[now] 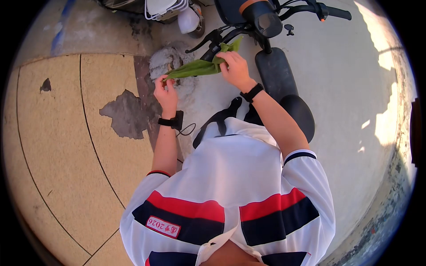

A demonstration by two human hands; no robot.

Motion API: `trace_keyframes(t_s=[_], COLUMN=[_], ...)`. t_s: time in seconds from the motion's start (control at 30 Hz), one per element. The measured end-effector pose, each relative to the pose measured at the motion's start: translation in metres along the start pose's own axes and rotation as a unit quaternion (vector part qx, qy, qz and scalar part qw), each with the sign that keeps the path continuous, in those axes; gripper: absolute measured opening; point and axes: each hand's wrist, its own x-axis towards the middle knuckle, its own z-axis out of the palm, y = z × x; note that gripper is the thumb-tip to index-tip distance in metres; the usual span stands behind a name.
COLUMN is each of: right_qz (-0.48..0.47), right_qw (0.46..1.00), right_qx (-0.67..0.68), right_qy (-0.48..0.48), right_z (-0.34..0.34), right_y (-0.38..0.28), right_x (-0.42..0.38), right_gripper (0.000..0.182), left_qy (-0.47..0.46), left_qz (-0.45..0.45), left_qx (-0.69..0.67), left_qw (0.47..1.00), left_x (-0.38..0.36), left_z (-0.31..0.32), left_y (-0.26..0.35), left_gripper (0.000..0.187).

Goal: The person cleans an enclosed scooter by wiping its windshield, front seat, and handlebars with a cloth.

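A green cloth (195, 68) is stretched between my two hands, with its upper right corner sticking out past my fingers. My left hand (166, 92) is closed in a pinch on the cloth's narrow left end. Higher up, my right hand (234, 68) grips the bunched part of it, close beside the black handlebar (207, 54) of an electric scooter (262, 22). The cloth overlaps the grip end of that handlebar in this view. A brake lever (202, 44) juts out just above it.
The scooter's long black seat (276, 73) stretches down beside my right forearm. Its other handlebar (337, 13) reaches to the upper right. A white rack-like item (164, 9) and a white helmet-shaped object (188, 21) stand at the top. Tan floor panels (49, 146) with broken patches lie left.
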Motion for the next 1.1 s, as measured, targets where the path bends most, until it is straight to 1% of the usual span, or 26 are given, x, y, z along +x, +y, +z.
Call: trace_keyframes(t_s=[0.03,0.07,0.17,0.27,0.33,0.37,0.43,0.47,0.5,0.6,0.7,0.8,0.9,1.0,1.1], right_qz=[0.021,0.044,0.099,0.130,0.149,0.177,0.230,0.254,0.252,0.240,0.224,0.188,0.169,0.152,0.150], right_qw=[1.000,0.999,0.994,0.991,0.987,0.982,0.969,0.962,0.961,0.958,0.964,0.971,0.974,0.976,0.977], right_qx=[0.009,0.021,0.037,0.028,0.030,0.043,0.069,0.069,0.066,0.053,-0.029,-0.050,-0.054,-0.069,-0.096], right_qy=[-0.022,-0.009,0.017,0.029,0.053,0.057,0.066,0.069,0.090,0.145,0.139,0.139,0.139,0.141,0.116], right_z=[-0.002,-0.003,-0.007,-0.010,-0.010,-0.012,-0.021,-0.026,-0.029,-0.034,-0.037,-0.027,-0.013,0.001,0.010], right_y=[0.004,0.007,0.014,0.019,0.025,0.026,0.026,0.025,0.025,0.028,0.024,0.012,0.000,-0.010,-0.017], right_x=[-0.008,-0.015,-0.030,-0.035,-0.035,-0.036,-0.034,-0.032,-0.032,-0.026,-0.023,-0.016,-0.013,-0.013,-0.015], right_gripper=[0.030,0.029,0.027,0.025,0.024,0.022,0.020,0.019,0.020,0.020,0.020,0.021,0.023,0.025,0.025], left_qy=[0.013,0.011,0.048,0.027,-0.007,-0.025,-0.060,-0.103,-0.146,-0.223,-0.286,-0.303,-0.267,-0.267,-0.245], left_qz=[-0.034,-0.035,-0.043,-0.005,0.011,0.019,0.090,0.097,0.104,0.120,0.108,0.093,0.145,0.128,0.183], left_qx=[-0.048,-0.071,-0.175,-0.078,-0.011,0.022,0.034,0.038,0.042,0.078,0.120,0.132,0.104,0.071,0.032], left_qw=[0.998,0.997,0.982,0.997,1.000,0.999,0.994,0.989,0.983,0.964,0.944,0.939,0.947,0.953,0.952], left_x=[0.000,0.002,0.004,0.008,0.012,0.014,0.023,0.028,0.032,0.034,0.040,0.041,0.036,0.031,0.030], left_z=[-0.003,-0.006,0.001,0.020,0.038,0.048,0.074,0.087,0.096,0.112,0.107,0.100,0.094,0.082,0.078], left_y=[0.002,-0.004,-0.001,0.004,0.007,0.008,0.006,0.007,0.013,0.037,0.035,0.025,0.017,0.019,-0.005], left_gripper=[0.013,0.012,0.011,0.012,0.015,0.017,0.022,0.028,0.034,0.051,0.066,0.066,0.059,0.052,0.056])
